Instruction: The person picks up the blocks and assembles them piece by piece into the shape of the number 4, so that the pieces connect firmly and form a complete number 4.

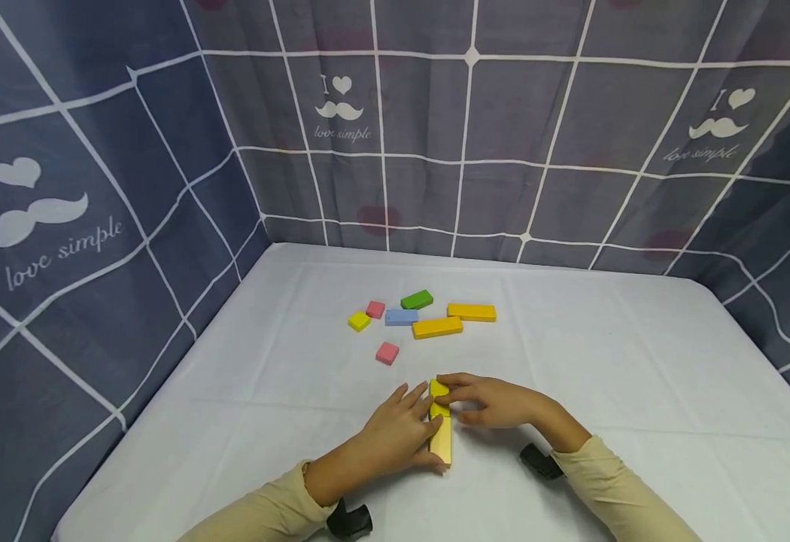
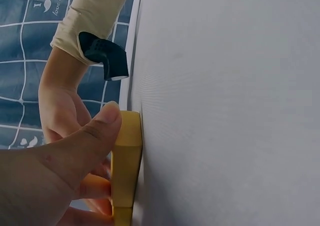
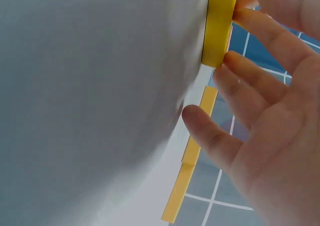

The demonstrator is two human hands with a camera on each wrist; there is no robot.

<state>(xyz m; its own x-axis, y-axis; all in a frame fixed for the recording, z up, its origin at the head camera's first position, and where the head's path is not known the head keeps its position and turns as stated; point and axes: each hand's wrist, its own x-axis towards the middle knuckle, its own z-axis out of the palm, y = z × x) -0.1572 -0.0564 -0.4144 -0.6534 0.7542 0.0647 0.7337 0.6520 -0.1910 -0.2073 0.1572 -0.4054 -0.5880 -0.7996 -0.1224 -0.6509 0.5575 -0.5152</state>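
In front of me a pale yellow block (image 1: 441, 443) lies lengthwise, with brighter yellow blocks (image 1: 439, 410) lined up end to end beyond it. My left hand (image 1: 398, 430) covers the row's left side, fingers spread. Its thumb (image 2: 102, 128) rests at the near end of the pale yellow block (image 2: 127, 156), and its index finger reaches over the top. From the right, my right hand (image 1: 496, 400) touches the far yellow blocks with its fingertips. Its thumb (image 3: 212, 136) stands apart from the yellow block (image 3: 219, 28). Fingers partly hide the row.
Farther back lie a pink block (image 1: 387, 353), another pink block (image 1: 375, 309), a yellow block (image 1: 359, 321), a blue block (image 1: 402, 318), a green block (image 1: 417, 299) and two orange-yellow bars (image 1: 438, 327). A checked curtain (image 1: 422, 196) borders the white table (image 1: 605, 361).
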